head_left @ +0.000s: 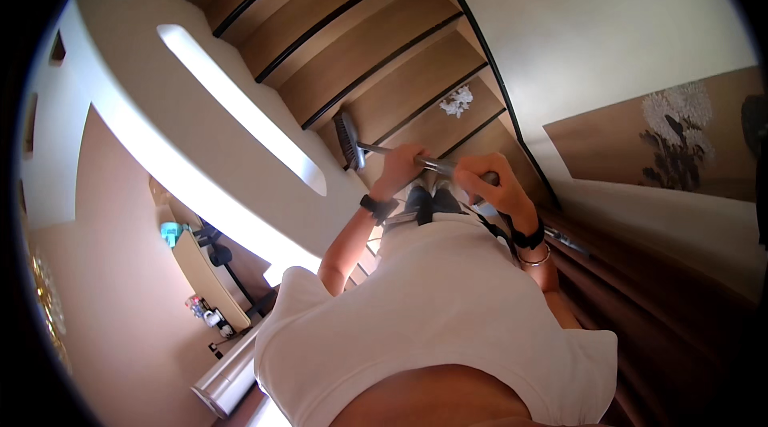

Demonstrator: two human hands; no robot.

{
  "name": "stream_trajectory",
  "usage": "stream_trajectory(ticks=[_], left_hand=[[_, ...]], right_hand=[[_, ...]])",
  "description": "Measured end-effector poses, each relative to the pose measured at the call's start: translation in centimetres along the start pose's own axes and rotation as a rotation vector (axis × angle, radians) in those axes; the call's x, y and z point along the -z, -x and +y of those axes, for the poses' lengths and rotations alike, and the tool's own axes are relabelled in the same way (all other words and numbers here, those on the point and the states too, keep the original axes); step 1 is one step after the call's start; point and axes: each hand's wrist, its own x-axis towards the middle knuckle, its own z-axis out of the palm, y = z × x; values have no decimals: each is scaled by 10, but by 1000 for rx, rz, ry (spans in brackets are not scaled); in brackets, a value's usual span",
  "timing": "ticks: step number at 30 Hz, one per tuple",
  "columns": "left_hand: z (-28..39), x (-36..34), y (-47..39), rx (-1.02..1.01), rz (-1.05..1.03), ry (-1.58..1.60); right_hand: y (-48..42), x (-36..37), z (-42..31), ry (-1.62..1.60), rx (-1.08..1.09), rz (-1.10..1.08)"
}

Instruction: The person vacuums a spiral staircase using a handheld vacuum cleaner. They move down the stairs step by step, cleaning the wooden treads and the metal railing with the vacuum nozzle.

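Both of my hands grip the handle of a broom. My left hand is closed around it nearer the bristles, and my right hand holds it close to its upper end. The dark broom head is at the left end of a wooden stair tread, beside the curved wall. White crumpled pieces, perhaps tissue or petals, lie towards the right side of a tread. My feet show below my hands, partly hidden by my arms and the handle.
Wooden stairs with black edge strips curve up ahead. On the left stands a curved wall with slot openings; beyond and below it is a desk. A flower picture is on the right wall, above black skirting.
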Motion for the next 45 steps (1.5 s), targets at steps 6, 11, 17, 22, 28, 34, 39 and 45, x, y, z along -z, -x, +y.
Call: stream_trajectory(ticks=[6,11,17,22,28,34,39,45], left_hand=[[21,-37,-54,-181,-175,-58],[49,-65,-108,-290,-238,25],[91,-90,-133,-343,-156,129],[81,-132,-139,-439,-84,52],[76,-149,-146,-448,-80,19],[105,-159,-126,-428,-283,185],[139,-176,-102,-448,-442,160],[151,-192,-66,-524,-699,111]], right_hand=[[31,11,-5,-9,35,394],[50,19,7,-92,132,689],[36,41,120,-43,202,950],[32,61,138,-169,267,996],[47,52,102,-155,256,1057],[96,32,55,-70,235,1049],[140,22,29,-70,195,1017],[182,17,11,-55,100,959]])
